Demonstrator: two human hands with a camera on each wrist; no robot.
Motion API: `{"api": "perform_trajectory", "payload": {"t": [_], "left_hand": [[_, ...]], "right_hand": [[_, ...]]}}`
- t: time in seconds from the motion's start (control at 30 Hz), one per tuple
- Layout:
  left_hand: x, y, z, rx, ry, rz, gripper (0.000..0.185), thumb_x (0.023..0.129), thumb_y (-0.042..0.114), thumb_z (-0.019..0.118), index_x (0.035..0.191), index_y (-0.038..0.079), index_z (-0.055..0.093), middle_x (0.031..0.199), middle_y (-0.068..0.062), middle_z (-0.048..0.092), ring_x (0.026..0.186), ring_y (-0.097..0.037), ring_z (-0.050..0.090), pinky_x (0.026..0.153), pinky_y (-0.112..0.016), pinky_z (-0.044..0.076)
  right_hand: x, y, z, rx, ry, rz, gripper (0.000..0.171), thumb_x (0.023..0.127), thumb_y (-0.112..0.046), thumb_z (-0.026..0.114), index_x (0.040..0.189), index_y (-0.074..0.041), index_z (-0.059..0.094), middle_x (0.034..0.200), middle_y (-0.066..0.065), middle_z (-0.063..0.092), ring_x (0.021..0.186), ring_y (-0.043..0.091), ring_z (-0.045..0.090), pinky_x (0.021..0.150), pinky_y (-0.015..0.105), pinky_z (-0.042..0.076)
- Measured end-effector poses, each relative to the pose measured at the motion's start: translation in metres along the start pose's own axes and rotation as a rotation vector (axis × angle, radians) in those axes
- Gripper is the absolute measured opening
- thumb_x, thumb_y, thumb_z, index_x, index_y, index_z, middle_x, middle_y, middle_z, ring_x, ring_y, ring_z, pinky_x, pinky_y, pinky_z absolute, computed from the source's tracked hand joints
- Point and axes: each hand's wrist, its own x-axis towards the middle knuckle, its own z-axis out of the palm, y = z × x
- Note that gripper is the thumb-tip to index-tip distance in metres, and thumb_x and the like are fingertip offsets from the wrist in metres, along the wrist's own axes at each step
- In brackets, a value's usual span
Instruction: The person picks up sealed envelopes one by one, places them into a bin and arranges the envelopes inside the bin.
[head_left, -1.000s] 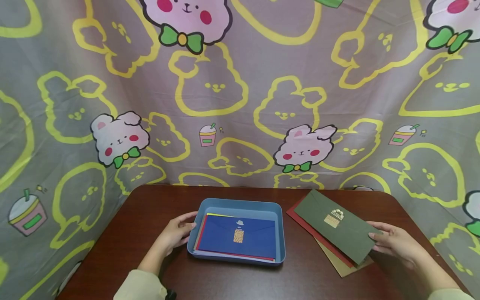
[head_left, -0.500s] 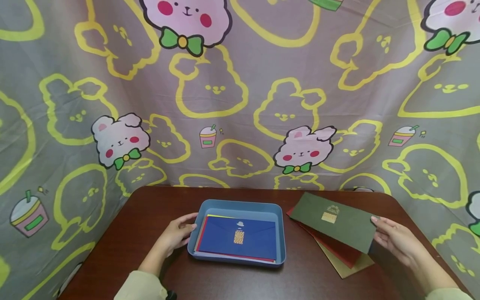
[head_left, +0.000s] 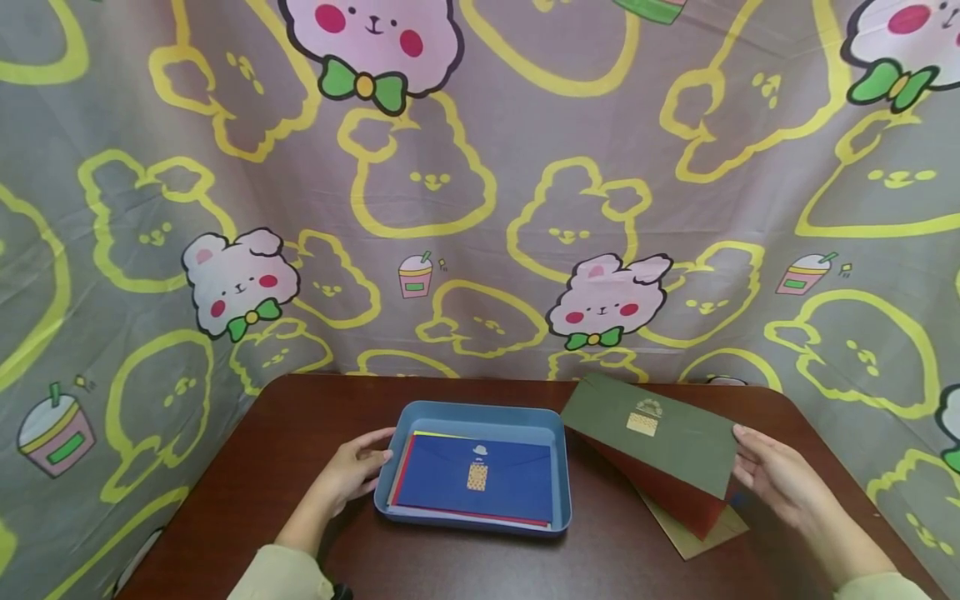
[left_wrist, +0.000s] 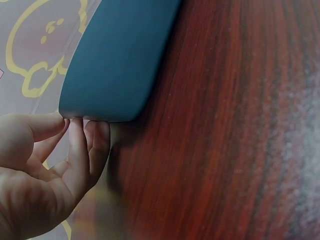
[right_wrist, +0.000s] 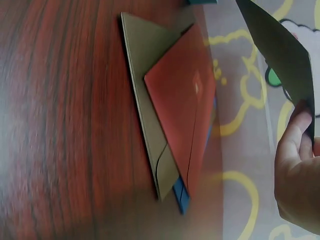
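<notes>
My right hand (head_left: pixel 783 479) pinches a dark green envelope (head_left: pixel 675 442) at its right end, thumb on top. Raised and tilted, the envelope hangs over a loose stack on the table's right side. In that stack a red envelope (right_wrist: pixel 177 85) lies over a tan envelope (right_wrist: pixel 142 85), and part of a blue envelope (right_wrist: pixel 181 195) sticks out beneath. With thumb and fingers at its left wall, my left hand (head_left: pixel 348 471) holds the blue-grey tray (head_left: pixel 378 492); some fingertips are hidden. Inside the tray a dark blue envelope (head_left: pixel 517 479) tops several others with red, yellow and pale edges showing.
The brown wooden table (head_left: pixel 300 425) carries the tray at its middle. A printed cloth curtain (head_left: pixel 480 208) with cartoon rabbits stands behind the table and along both sides. A strip of table separates tray and stack near the front.
My right hand has lifted the green envelope off the stack and shifted it left, uncovering more of the red and tan ones. My left hand and the tray stay in place.
</notes>
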Motion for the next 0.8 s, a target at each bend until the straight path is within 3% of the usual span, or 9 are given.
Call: {"api": "perform_trajectory", "payload": {"t": [0.3, 0.5, 0.67, 0.8], "left_hand": [[0.001, 0.000, 0.000, -0.008, -0.002, -0.007, 0.045, 0.103, 0.010, 0.063, 0.147, 0.006, 0.054, 0.109, -0.013, 0.071, 0.092, -0.023, 0.069, 0.079, -0.039, 0.060], [0.001, -0.001, -0.001, -0.002, -0.004, -0.010, 0.045, 0.103, 0.011, 0.062, 0.147, 0.006, 0.054, 0.110, -0.013, 0.071, 0.092, -0.023, 0.069, 0.079, -0.039, 0.060], [0.000, 0.001, -0.001, -0.001, -0.001, -0.010, 0.044, 0.103, 0.010, 0.062, 0.146, 0.006, 0.054, 0.111, -0.014, 0.071, 0.092, -0.023, 0.069, 0.080, -0.040, 0.060], [0.000, 0.001, 0.000, -0.005, -0.005, -0.007, 0.044, 0.103, 0.010, 0.062, 0.147, 0.005, 0.054, 0.111, -0.014, 0.071, 0.094, -0.023, 0.069, 0.080, -0.040, 0.059]], "right_hand": [[0.003, 0.000, 0.030, -0.025, -0.038, -0.016, 0.033, 0.112, -0.013, 0.041, 0.098, -0.024, 0.069, 0.092, -0.006, 0.054, 0.081, 0.006, 0.056, 0.076, 0.022, 0.053], [0.009, 0.004, 0.050, -0.115, -0.015, 0.046, 0.025, 0.112, -0.022, 0.043, 0.101, -0.029, 0.064, 0.102, -0.013, 0.055, 0.093, -0.001, 0.057, 0.082, 0.020, 0.051], [0.012, 0.009, 0.066, -0.081, -0.033, 0.023, 0.032, 0.112, -0.017, 0.043, 0.095, -0.027, 0.067, 0.089, -0.013, 0.057, 0.085, 0.001, 0.055, 0.079, 0.020, 0.050], [0.015, 0.012, 0.076, -0.067, -0.073, 0.021, 0.030, 0.112, -0.017, 0.043, 0.096, -0.026, 0.067, 0.091, -0.013, 0.059, 0.086, 0.001, 0.056, 0.080, 0.020, 0.050]]}}
